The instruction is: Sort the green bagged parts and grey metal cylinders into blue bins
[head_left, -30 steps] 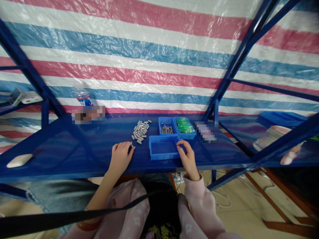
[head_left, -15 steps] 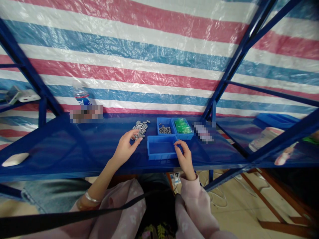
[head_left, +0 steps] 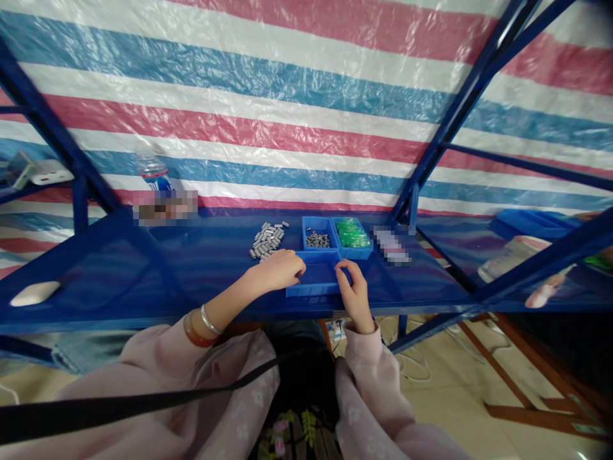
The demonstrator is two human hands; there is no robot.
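Note:
An empty blue bin (head_left: 320,281) sits near the front edge of the blue shelf (head_left: 143,268). My left hand (head_left: 281,269) hovers at the bin's left rim with its fingers curled, and anything inside them is hidden. My right hand (head_left: 352,291) pinches the bin's right rim between thumb and fingers. A loose pile of small grey cylinders (head_left: 266,239) lies just behind my left hand. Behind the empty bin stand two smaller blue bins: one with grey parts (head_left: 317,240), one with green parts (head_left: 353,232).
A water bottle (head_left: 154,174) stands at the back left and a white mouse-like object (head_left: 33,293) lies at the front left. Slanted blue frame bars (head_left: 445,128) rise on both sides. A striped tarp (head_left: 287,96) closes the back. More bins and a cup (head_left: 502,259) sit on the right shelf.
My left hand moved right from the table by the grey pile to the empty bin's left rim. My right hand stayed on the bin's right rim.

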